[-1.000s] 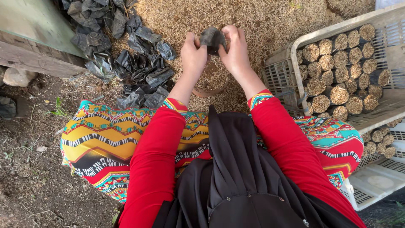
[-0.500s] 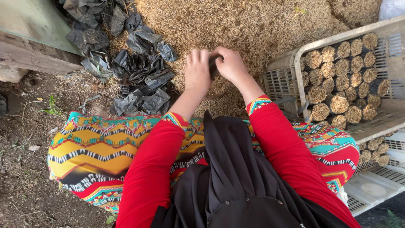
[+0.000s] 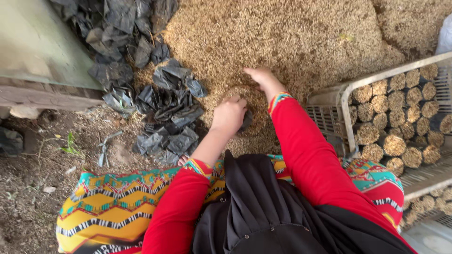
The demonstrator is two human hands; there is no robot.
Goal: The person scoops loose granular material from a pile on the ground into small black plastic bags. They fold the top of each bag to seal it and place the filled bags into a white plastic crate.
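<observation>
Nearest the camera lie a black cloth garment (image 3: 263, 207) and a bright zigzag-patterned skirt (image 3: 117, 207) in yellow, teal and red, with both red sleeves reaching forward over them. The left hand (image 3: 229, 115) is curled closed around a small black plastic bag (image 3: 246, 121), which sits at the near edge of the tan heap of husk-like filling (image 3: 282, 37). The right hand (image 3: 261, 77) lies a little further out, fingers pressed down into that heap; whether it grips anything I cannot tell. To the left, a pile of crumpled black plastic bags (image 3: 169, 108) spreads over the ground. To the right stands a pale plastic crate (image 3: 348, 94) packed with filled bags (image 3: 395, 117). Half a second ago both hands were together on the bag; since then the right has moved further out into the filling.
</observation>
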